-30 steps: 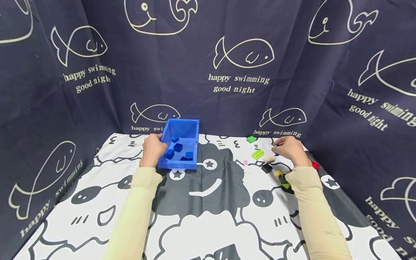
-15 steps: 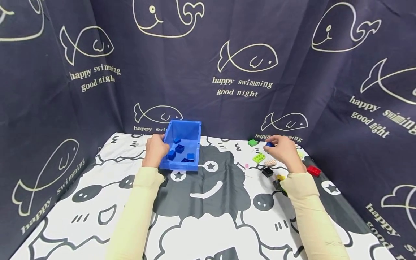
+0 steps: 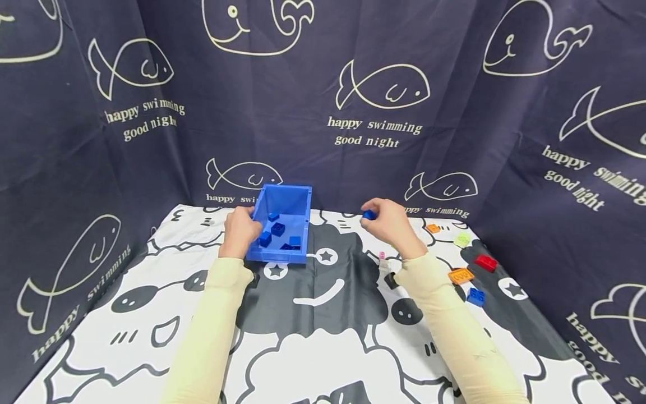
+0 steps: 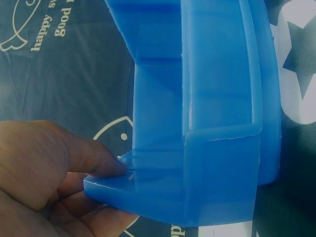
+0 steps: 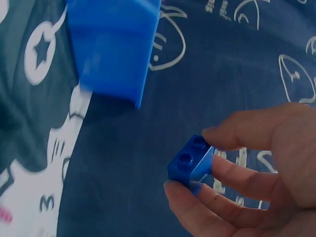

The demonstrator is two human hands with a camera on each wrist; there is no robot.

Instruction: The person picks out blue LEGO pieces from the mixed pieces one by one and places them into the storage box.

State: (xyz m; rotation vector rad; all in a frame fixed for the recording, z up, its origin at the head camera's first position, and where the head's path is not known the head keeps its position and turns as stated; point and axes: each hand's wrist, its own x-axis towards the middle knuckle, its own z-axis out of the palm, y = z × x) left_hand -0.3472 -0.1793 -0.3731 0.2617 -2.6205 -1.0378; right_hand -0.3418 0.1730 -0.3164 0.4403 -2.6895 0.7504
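My left hand (image 3: 240,229) grips the left side wall of an open blue plastic bin (image 3: 307,224); the left wrist view has the thumb inside that wall and fingers outside. Several dark blue bricks (image 3: 277,229) lie on the bin's floor. To the right of the bin, over the back of the table, my right hand (image 3: 391,224) pinches a blue toy brick (image 5: 190,160) between thumb and fingers. Two studs show on this brick in the right wrist view, where the bin (image 5: 111,54) stands apart from it at upper left.
Right of my right arm lie a blue brick (image 3: 476,297), orange bricks (image 3: 461,275), a red brick (image 3: 487,263) and a pale green piece (image 3: 461,240). A small pink piece (image 3: 382,255) is near my right wrist. Dark fish-print curtain (image 3: 373,168) hangs close behind the table.
My right hand has lifted the blue brick from among the loose pieces and carried it left toward the bin. My left hand and the bin stay in place.
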